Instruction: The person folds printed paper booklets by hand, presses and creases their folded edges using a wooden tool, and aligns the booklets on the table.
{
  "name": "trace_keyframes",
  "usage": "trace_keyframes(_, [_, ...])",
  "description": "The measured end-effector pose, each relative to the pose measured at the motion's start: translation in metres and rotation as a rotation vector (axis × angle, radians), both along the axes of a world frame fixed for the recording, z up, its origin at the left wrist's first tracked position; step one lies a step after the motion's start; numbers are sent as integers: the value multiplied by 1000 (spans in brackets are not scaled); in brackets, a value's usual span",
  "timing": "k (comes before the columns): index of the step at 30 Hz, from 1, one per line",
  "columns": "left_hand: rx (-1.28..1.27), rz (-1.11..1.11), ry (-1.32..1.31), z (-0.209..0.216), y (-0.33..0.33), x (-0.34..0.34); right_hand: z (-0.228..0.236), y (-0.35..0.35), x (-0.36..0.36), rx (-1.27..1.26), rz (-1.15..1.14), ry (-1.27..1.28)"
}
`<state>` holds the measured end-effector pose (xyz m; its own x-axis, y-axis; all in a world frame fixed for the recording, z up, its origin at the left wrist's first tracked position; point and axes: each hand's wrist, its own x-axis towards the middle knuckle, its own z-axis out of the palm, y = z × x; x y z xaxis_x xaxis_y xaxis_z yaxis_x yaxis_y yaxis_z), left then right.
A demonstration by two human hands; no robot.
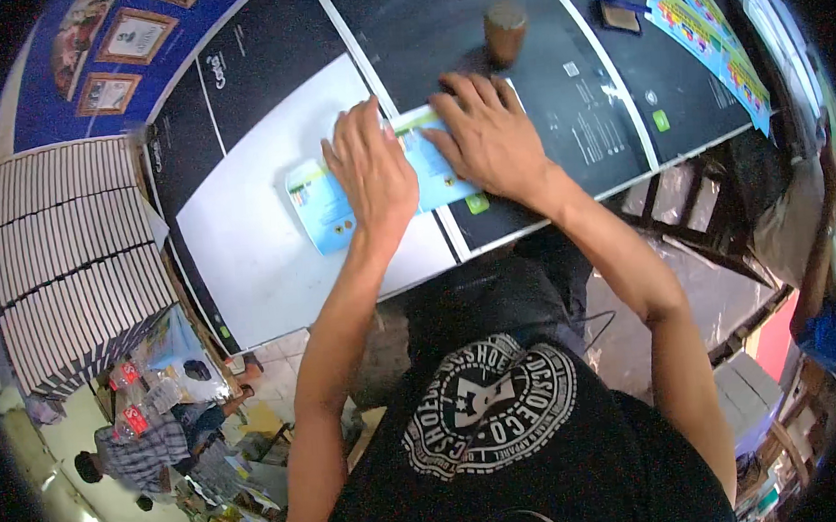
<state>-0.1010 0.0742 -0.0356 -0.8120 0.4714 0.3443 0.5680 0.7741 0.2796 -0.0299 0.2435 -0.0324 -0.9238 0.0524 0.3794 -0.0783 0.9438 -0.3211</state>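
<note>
A light-blue printed paper sheet (315, 215), possibly folded, lies across a large white board (254, 233) and the black table covering (610, 120). My left hand (374, 173) rests flat on the middle of the sheet, its fingers stretched out and close together. Pressed on the sheet's right part, my right hand (495, 141) has its fingers spread and slightly bent. Both palms hide much of the print. Beyond my right hand stands a brown cylinder (506, 35), its kind unclear.
Colourful printed sheets (716, 51) lie fanned at the table's right end, near a small dark tray with a tan pad (621, 13). Tall stacks of books (73, 253) stand left of the table. A person in a checked shirt (142, 450) is at the lower left.
</note>
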Motion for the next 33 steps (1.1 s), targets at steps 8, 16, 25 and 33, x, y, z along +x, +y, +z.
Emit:
trace_keyframes(8, [8, -25, 52, 2, -4, 31, 59, -70, -1, -640, 577, 699])
trace_keyframes(16, [-28, -9, 7, 0, -5, 14, 11, -69, -23, -669, 465, 366])
trace_keyframes(25, [8, -15, 50, -2, -11, 17, -2, -41, -19, -449, 306, 261])
trace_keyframes(33, [-57, 49, -56, 1, -7, 12, 46, -37, -12, -766, 372, 261])
